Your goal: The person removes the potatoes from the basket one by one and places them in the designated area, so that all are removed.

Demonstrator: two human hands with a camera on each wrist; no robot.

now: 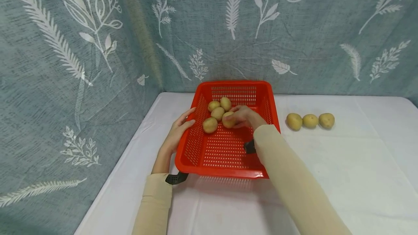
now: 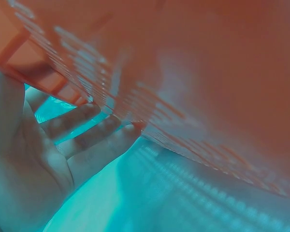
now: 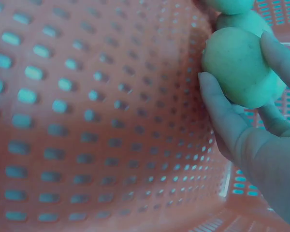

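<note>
The right hand [image 1: 246, 117] reaches into the red perforated basket [image 1: 225, 148] with its grip curled round one potato [image 1: 228, 120], thumb on one side and fingers on the other, as the right wrist view shows plainly; that potato sits low over the basket floor, touching or just beside the cluster of four potatoes [image 1: 217, 114] toward the far wall; whether it already rests on the floor I cannot tell. The left hand [image 1: 177, 130] lies against the outside of the basket's left wall with fingers fairly straight, thumb over the rim, bracing rather than clasping; the left wrist view shows the fingers [image 2: 94, 145] laid along the mesh.

To do this placing well, I would judge that the potato should go down onto a bare patch of the floor beside the cluster, not on top of it, so nothing rolls; the fingers should let go only once it bears its own weight; the left hand should keep the basket from sliding on the white surface [image 1: 343, 162].

Three more potatoes [image 1: 310, 120] lie in a row on the surface to the right of the basket, well apart from both hands.
</note>
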